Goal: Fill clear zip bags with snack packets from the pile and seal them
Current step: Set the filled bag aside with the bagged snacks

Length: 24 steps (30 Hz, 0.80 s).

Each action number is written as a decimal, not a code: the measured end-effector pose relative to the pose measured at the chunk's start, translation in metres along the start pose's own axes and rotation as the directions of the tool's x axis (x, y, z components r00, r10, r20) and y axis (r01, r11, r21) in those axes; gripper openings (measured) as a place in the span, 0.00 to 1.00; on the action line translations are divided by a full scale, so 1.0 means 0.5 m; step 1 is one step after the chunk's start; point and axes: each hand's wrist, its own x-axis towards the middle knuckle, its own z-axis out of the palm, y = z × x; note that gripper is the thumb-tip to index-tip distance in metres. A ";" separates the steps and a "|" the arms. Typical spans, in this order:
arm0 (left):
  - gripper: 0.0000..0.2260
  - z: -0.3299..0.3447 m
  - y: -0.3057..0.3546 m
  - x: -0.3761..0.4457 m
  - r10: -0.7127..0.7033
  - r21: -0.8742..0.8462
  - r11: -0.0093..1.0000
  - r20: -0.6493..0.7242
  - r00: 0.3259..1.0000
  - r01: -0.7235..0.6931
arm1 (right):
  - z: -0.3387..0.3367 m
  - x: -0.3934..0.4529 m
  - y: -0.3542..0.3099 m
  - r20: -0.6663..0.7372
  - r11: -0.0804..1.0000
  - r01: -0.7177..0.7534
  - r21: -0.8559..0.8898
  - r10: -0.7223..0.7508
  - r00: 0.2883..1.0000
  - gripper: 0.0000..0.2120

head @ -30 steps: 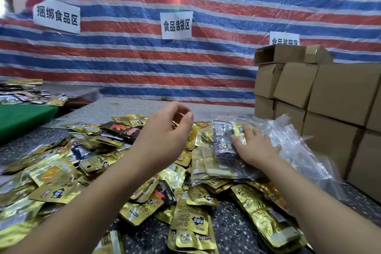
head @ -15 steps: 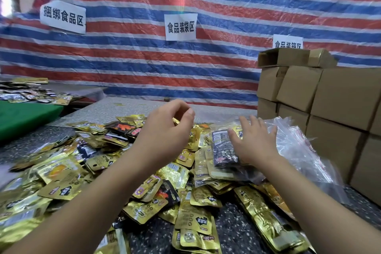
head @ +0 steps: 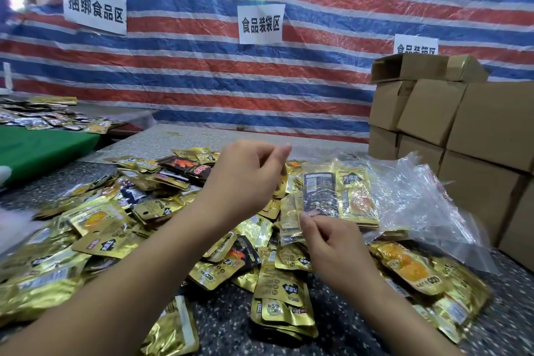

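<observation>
A clear zip bag (head: pixel 332 196) with black and gold snack packets inside lies on top of the pile of gold snack packets (head: pixel 121 228), which covers the speckled table. My right hand (head: pixel 326 237) pinches the bag's near left edge between thumb and fingers. My left hand (head: pixel 248 176) is raised over the pile at the bag's far left edge. Its thumb and fingertips are pinched together, apparently on the thin clear plastic there. More packets (head: pixel 283 298) lie between my forearms.
Loose empty clear bags (head: pixel 427 196) lie crumpled to the right of the filled one. Stacked cardboard boxes (head: pixel 462 130) stand at the right. A green-topped table (head: pixel 43 147) with more packets sits at the far left. A striped tarp with paper signs (head: pixel 260 23) hangs behind.
My right hand lay flat on the bag; it has drawn back toward me and now pinches the bag's near edge. My left hand has stayed in its raised pinch.
</observation>
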 end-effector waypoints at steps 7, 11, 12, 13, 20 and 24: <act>0.21 0.010 -0.001 -0.016 0.064 0.250 0.965 0.056 0.996 -0.076 | 0.001 -0.023 -0.002 0.121 0.994 0.104 0.046 -0.109 0.987 0.13; 0.38 -0.023 0.004 -0.011 -0.125 0.244 0.965 0.094 0.988 0.099 | -0.016 -0.017 -0.011 0.064 0.992 0.123 0.033 -0.125 0.990 0.18; 0.37 -0.041 -0.010 -0.005 -0.176 0.320 0.937 0.079 0.981 0.142 | -0.020 -0.014 -0.009 0.053 0.993 0.108 0.044 -0.110 0.992 0.19; 0.33 -0.063 -0.030 -0.001 -0.208 0.388 0.905 0.046 0.977 0.174 | -0.023 -0.012 -0.007 0.048 0.994 0.093 0.056 -0.096 0.994 0.20; 0.07 -0.280 -0.224 -0.072 -0.309 0.632 0.638 -0.312 0.898 0.439 | 0.005 -0.031 -0.010 0.214 0.996 0.075 0.047 -0.083 0.973 0.27; 0.13 -0.368 -0.300 -0.142 -0.469 0.759 0.247 -0.450 0.760 0.602 | 0.010 -0.042 -0.014 0.277 0.996 0.074 0.043 -0.083 0.957 0.27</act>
